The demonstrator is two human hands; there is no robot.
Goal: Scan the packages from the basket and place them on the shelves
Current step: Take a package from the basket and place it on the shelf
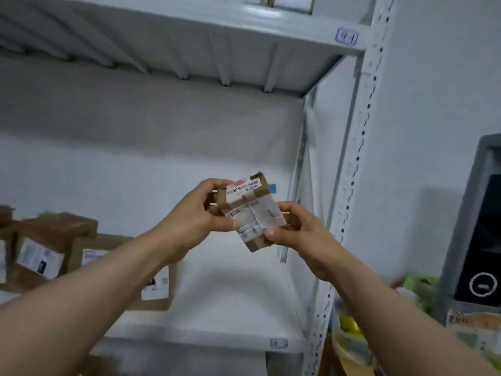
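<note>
Cardboard package — white label illegible — in grip of left fingers and right fingers.

There are two hands, one left hand and one right hand, and one package. At least three cardboard boxes can be counted; blur hides the exact number. Two shelves show, the upper shelf and the lower shelf, with two edge labels and one grey device.
</note>
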